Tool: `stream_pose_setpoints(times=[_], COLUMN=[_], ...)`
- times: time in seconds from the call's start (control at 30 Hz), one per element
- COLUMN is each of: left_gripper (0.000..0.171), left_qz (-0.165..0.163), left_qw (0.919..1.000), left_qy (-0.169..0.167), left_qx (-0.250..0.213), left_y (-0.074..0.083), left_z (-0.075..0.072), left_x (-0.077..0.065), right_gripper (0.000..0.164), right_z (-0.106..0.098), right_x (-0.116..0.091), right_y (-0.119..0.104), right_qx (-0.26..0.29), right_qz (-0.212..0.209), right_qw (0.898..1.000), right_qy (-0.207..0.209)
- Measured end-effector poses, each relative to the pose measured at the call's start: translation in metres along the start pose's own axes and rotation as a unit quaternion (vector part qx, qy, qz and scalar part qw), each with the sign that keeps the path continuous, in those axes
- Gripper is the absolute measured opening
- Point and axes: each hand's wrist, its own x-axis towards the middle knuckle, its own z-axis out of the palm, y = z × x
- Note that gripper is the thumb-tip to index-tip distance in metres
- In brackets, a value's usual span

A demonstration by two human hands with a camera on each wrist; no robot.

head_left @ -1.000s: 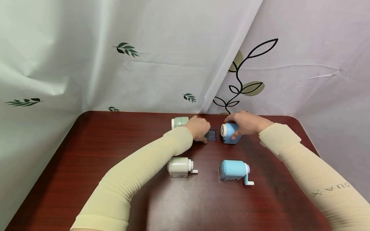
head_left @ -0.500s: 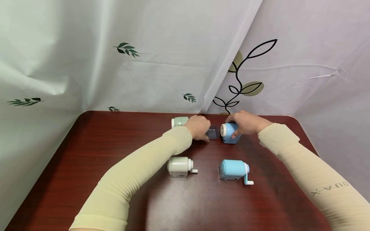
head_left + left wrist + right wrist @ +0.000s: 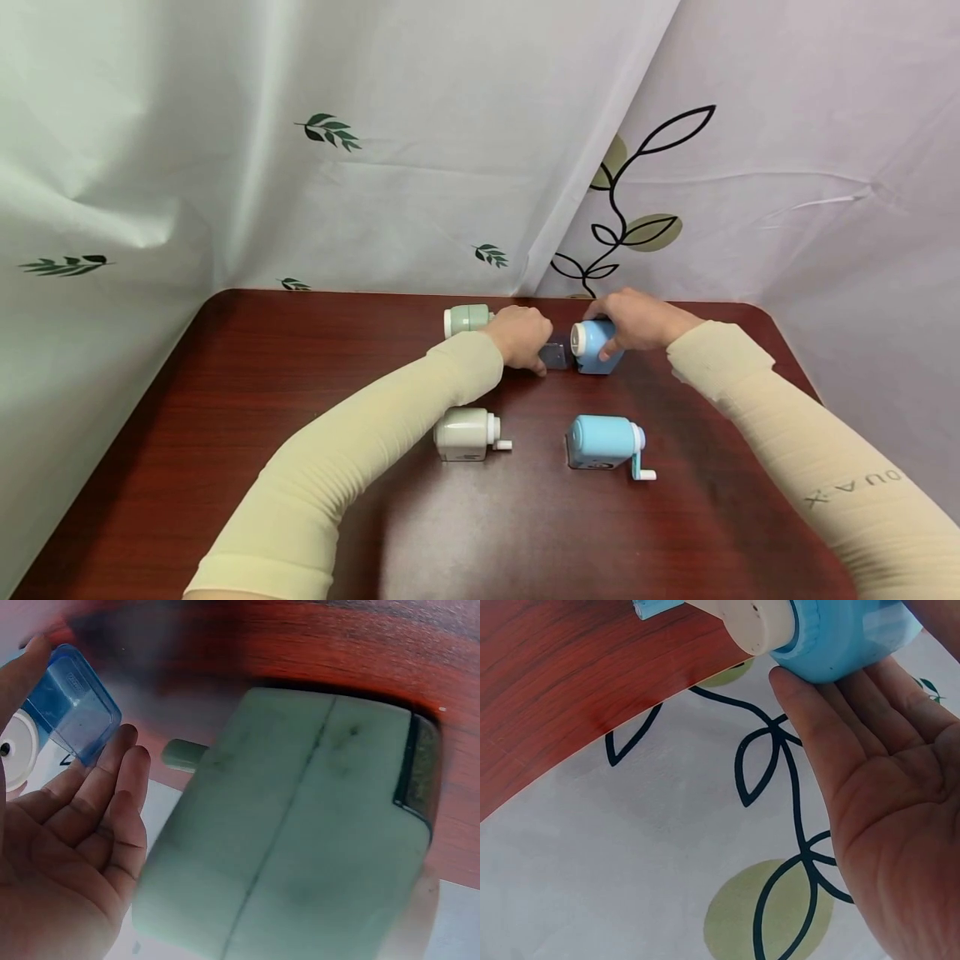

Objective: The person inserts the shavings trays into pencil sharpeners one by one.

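Near the back of the table, my left hand (image 3: pixel 519 336) pinches a clear bluish shavings drawer (image 3: pixel 555 356) between thumb and fingers. The left wrist view shows this drawer (image 3: pixel 79 705) close to the blue sharpener's white front. My right hand (image 3: pixel 637 319) holds the blue pencil sharpener (image 3: pixel 597 343), thumb on its near side and fingers over the far side. Its white face points left. In the right wrist view part of the blue sharpener (image 3: pixel 847 637) shows at the top, with its white crank hub (image 3: pixel 757 622). Whether drawer and sharpener touch cannot be told.
A green pencil sharpener (image 3: pixel 468 317) lies just behind my left wrist. A beige sharpener (image 3: pixel 462 435) and a light-blue one (image 3: pixel 602 442), with cranks pointing right, sit nearer on the dark red table (image 3: pixel 262 367). A white patterned curtain (image 3: pixel 405 192) hangs behind the table's back edge.
My left hand has shifted slightly to the right with the drawer, closer to the blue sharpener. The drawer's tilt has changed a little. My right hand stays almost where it was.
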Motion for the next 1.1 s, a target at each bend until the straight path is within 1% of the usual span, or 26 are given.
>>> stream_pose_setpoints(times=[0.17,0.27,0.63,0.83,1.1], left_gripper=[0.04,0.04,0.043,0.047,0.051], left_qz=[0.001,0.001,0.005,0.011,0.011], left_qw=[1.0,0.9999,1.0,0.9999,0.9998], left_qy=[0.003,0.0,0.003,0.011,0.004], left_qx=[-0.008,-0.012,-0.006,-0.006,-0.016], left_y=[0.003,0.005,0.009,0.012,0.015], left_z=[0.001,0.001,0.002,0.001,0.004], left_x=[0.002,0.003,0.005,0.008,0.013], right_gripper=[0.058,0.058,0.059,0.058,0.057], right_z=[0.0,0.0,-0.001,-0.001,0.0], right_x=[0.0,0.0,-0.001,0.0,0.001], right_y=[0.0,-0.001,-0.001,0.0,0.0], right_qx=[-0.002,-0.002,-0.004,-0.007,-0.007], right_qz=[0.01,0.009,0.011,0.004,-0.002], right_qw=[1.0,1.0,1.0,1.0,1.0], right_qy=[-0.004,-0.007,-0.005,-0.005,-0.002])
